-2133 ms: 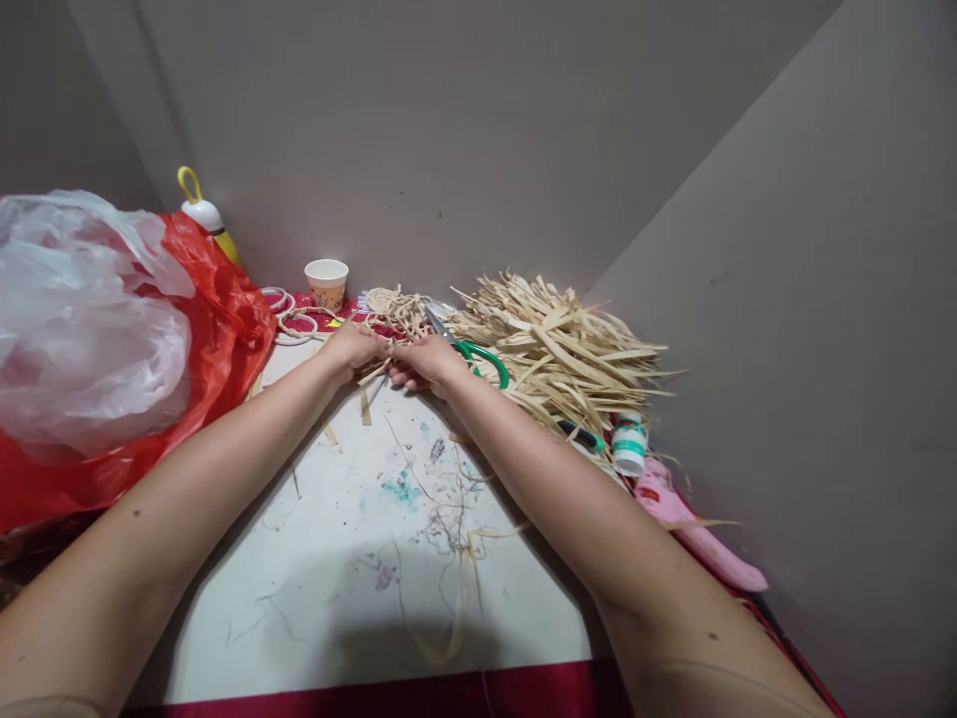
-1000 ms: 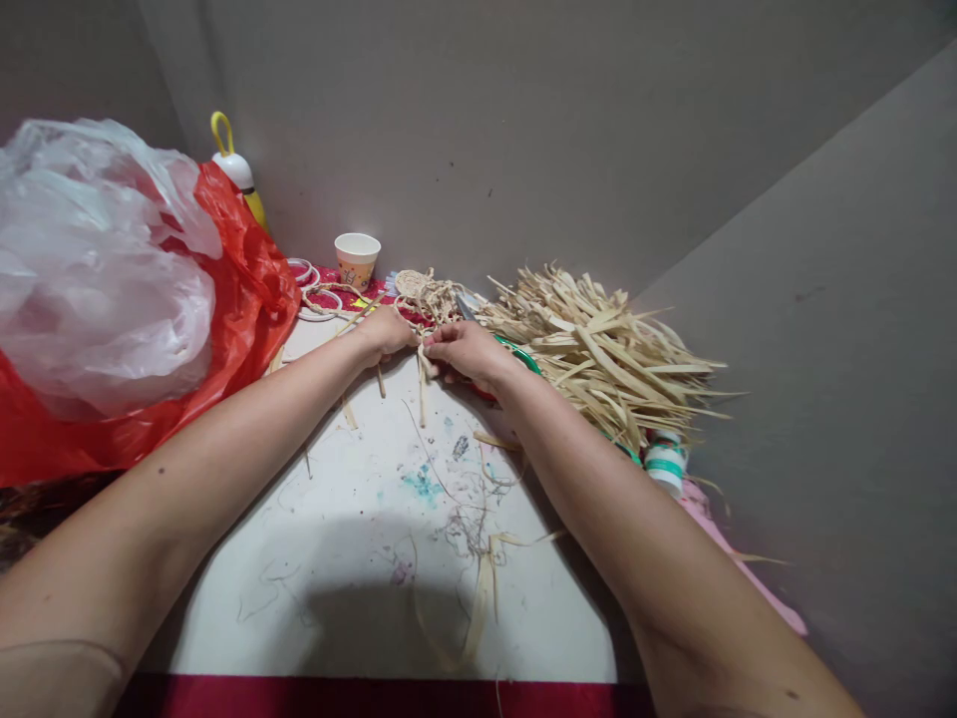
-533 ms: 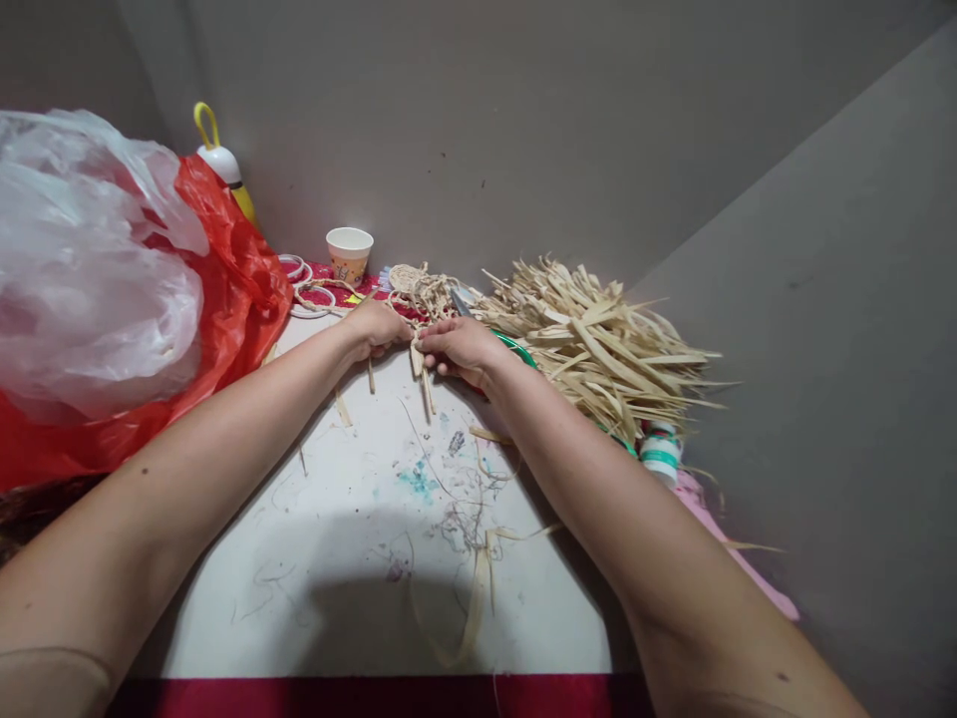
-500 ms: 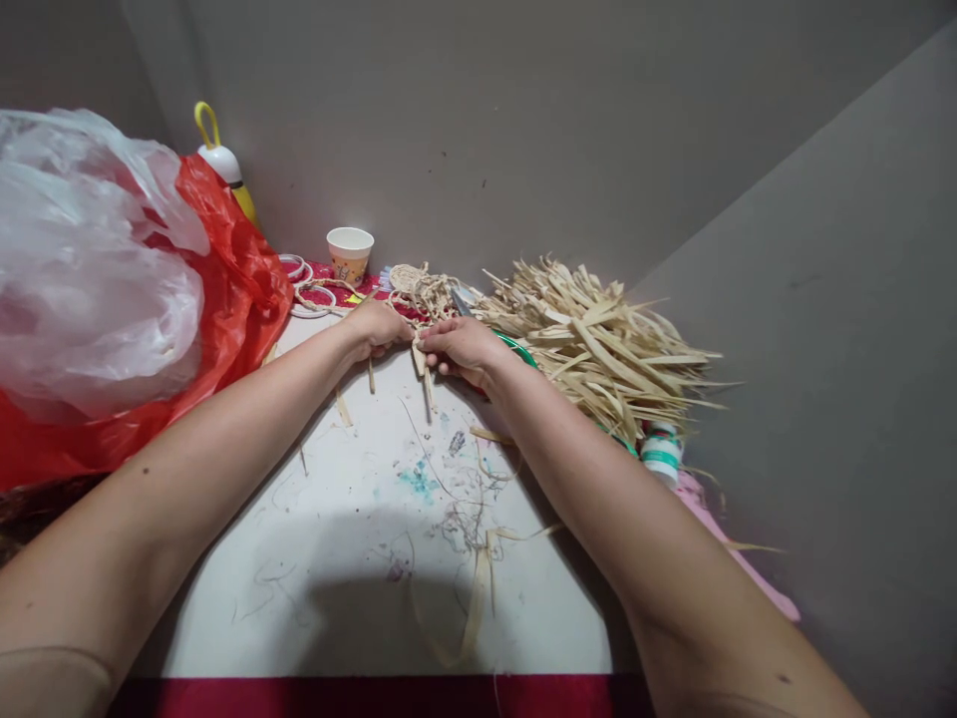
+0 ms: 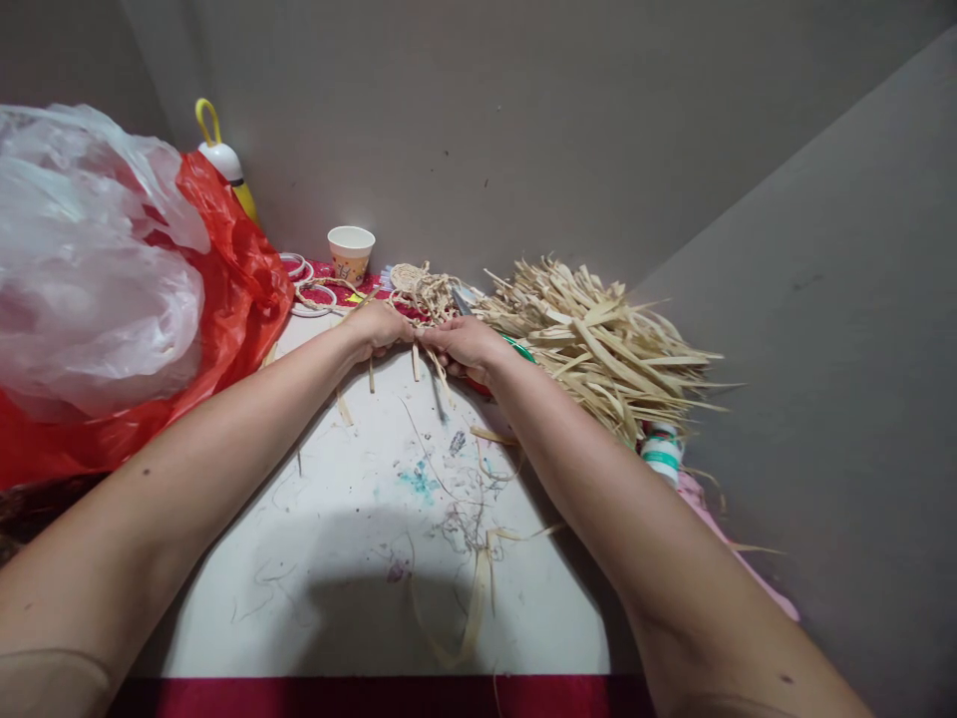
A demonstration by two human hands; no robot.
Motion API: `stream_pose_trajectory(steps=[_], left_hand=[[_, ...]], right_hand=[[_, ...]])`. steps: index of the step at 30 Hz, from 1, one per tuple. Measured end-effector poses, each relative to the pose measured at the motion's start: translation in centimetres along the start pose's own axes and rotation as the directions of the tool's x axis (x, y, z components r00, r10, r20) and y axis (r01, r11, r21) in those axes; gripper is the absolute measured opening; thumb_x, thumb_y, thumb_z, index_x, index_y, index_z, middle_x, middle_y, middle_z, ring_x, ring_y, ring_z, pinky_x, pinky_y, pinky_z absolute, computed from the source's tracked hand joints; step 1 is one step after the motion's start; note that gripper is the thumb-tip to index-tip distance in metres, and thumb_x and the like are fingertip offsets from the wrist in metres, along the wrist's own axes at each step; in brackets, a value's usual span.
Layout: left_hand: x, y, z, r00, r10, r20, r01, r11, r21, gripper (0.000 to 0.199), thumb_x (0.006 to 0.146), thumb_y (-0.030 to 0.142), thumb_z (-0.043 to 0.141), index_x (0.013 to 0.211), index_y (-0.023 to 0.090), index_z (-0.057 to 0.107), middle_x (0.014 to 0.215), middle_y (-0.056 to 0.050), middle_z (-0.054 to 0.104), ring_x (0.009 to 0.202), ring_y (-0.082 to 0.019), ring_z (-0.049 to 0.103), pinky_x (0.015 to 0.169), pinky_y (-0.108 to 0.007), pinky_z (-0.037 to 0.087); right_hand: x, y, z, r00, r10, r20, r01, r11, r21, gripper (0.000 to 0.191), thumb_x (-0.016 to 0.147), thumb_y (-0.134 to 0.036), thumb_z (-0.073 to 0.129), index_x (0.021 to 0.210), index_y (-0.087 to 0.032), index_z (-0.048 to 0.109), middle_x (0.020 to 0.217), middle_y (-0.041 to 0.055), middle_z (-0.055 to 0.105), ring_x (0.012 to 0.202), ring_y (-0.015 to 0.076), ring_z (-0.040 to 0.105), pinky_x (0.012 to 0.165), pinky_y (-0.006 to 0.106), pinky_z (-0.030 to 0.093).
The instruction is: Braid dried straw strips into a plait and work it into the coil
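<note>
At the far side of the white work surface [image 5: 359,558], my left hand [image 5: 380,327] and my right hand [image 5: 465,344] meet fingertip to fingertip. Both are closed in a pinch on pale dried straw strips [image 5: 417,363], whose loose ends hang below the fingers. The exact pinch point is hidden by my fingers. Just behind my hands lies a tangle of braided straw cord [image 5: 434,294], with a flat round woven straw piece [image 5: 406,276] beside it. Scissors with a green-edged handle [image 5: 518,347] are partly covered by my right hand.
A large bundle of straw [image 5: 605,349] leans at the right, near a white and green bottle [image 5: 662,457]. Red and white plastic bags [image 5: 97,299] fill the left. A paper cup [image 5: 351,255] and white rings [image 5: 314,301] stand by the wall. Straw scraps [image 5: 478,608] lie in front.
My right fingers have shifted slightly left, against my left fingertips. The hanging straw ends have spread apart, one swinging rightward. My left hand has hardly moved.
</note>
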State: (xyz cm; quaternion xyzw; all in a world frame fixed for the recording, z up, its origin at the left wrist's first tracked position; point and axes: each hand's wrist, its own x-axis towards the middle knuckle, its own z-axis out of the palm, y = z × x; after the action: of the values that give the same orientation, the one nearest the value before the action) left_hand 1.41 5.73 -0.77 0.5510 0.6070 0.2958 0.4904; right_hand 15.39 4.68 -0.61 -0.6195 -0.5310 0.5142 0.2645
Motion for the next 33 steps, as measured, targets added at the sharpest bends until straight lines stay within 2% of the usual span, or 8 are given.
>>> stream_pose_trajectory(steps=[7, 12, 17, 21, 26, 30, 33], left_hand=[[0.1, -0.1, -0.2, 0.999, 0.016, 0.048, -0.016, 1.000, 0.010, 0.015, 0.064, 0.011, 0.066, 0.053, 0.016, 0.056, 0.041, 0.006, 0.042, 0.035, -0.005, 0.028, 0.041, -0.026, 0.017], [0.1, -0.4, -0.2, 0.999, 0.039, 0.035, -0.040, 0.999, 0.019, 0.013, 0.063, 0.011, 0.067, 0.055, 0.015, 0.058, 0.041, 0.006, 0.043, 0.035, -0.005, 0.028, 0.040, -0.025, 0.017], [-0.3, -0.3, 0.0, 0.997, 0.071, 0.003, -0.071, 0.996, 0.048, 0.010, 0.061, 0.011, 0.068, 0.056, 0.014, 0.061, 0.044, 0.005, 0.046, 0.036, -0.005, 0.030, 0.039, -0.024, 0.019], [-0.5, -0.1, 0.0, 0.996, 0.092, -0.012, -0.091, 0.993, 0.077, 0.012, 0.063, 0.011, 0.067, 0.054, 0.014, 0.060, 0.039, 0.005, 0.043, 0.035, -0.005, 0.028, 0.039, -0.024, 0.019], [-0.8, -0.2, 0.2, 0.990, 0.140, -0.032, -0.138, 0.988, 0.064, 0.014, 0.062, 0.009, 0.066, 0.051, 0.013, 0.059, 0.039, 0.005, 0.044, 0.039, -0.005, 0.034, 0.042, -0.022, 0.025], [-0.9, -0.3, 0.3, 0.980, 0.190, -0.058, -0.185, 0.980, 0.078, 0.015, 0.062, 0.009, 0.066, 0.049, 0.012, 0.059, 0.042, 0.005, 0.046, 0.041, -0.004, 0.036, 0.046, -0.020, 0.029], [-0.7, -0.4, 0.1, 0.982, 0.188, -0.033, -0.186, 0.981, 0.051, 0.016, 0.062, 0.008, 0.065, 0.049, 0.013, 0.057, 0.043, 0.005, 0.046, 0.040, -0.003, 0.035, 0.042, -0.020, 0.025]], right_hand=[[-0.3, -0.4, 0.1, 1.000, 0.011, 0.009, -0.010, 0.999, -0.051, 0.028, 0.078, -0.007, 0.057, 0.052, -0.017, 0.050, 0.035, -0.0058, 0.042, 0.030, 0.0054, 0.029, 0.033, 0.020, 0.020], [-0.3, -0.3, -0.1, 0.999, 0.011, 0.032, -0.010, 1.000, -0.024, 0.027, 0.079, -0.005, 0.053, 0.056, -0.016, 0.050, 0.048, -0.0022, 0.058, 0.031, 0.0042, 0.030, 0.032, 0.019, 0.018], [-0.2, 0.1, -0.3, 0.999, -0.037, -0.024, 0.036, 0.998, -0.045, 0.026, 0.076, -0.006, 0.056, 0.053, -0.016, 0.050, 0.039, -0.0049, 0.050, 0.029, 0.0048, 0.027, 0.031, 0.021, 0.017], [-0.3, 0.2, -0.1, 0.995, -0.054, -0.083, 0.050, 0.998, -0.042, 0.027, 0.074, -0.007, 0.057, 0.050, -0.017, 0.049, 0.034, -0.0058, 0.043, 0.029, 0.0058, 0.028, 0.032, 0.022, 0.018], [-0.6, 0.1, 0.6, 0.977, -0.096, -0.188, 0.089, 0.995, -0.042, 0.021, 0.071, -0.008, 0.056, 0.052, -0.016, 0.050, 0.038, -0.0059, 0.045, 0.032, 0.0052, 0.029, 0.035, 0.020, 0.021], [-0.4, 0.6, 1.5, 0.934, -0.239, -0.266, 0.188, 0.961, -0.204, 0.016, 0.069, -0.016, 0.060, 0.055, -0.015, 0.053, 0.047, -0.0039, 0.050, 0.041, 0.0064, 0.037, 0.041, 0.019, 0.027], [0.1, 1.4, 2.0, 0.861, -0.426, -0.279, 0.302, 0.868, -0.394, 0.018, 0.072, -0.024, 0.060, 0.057, -0.014, 0.056, 0.052, -0.0015, 0.053, 0.050, 0.0085, 0.042, 0.048, 0.019, 0.031]])
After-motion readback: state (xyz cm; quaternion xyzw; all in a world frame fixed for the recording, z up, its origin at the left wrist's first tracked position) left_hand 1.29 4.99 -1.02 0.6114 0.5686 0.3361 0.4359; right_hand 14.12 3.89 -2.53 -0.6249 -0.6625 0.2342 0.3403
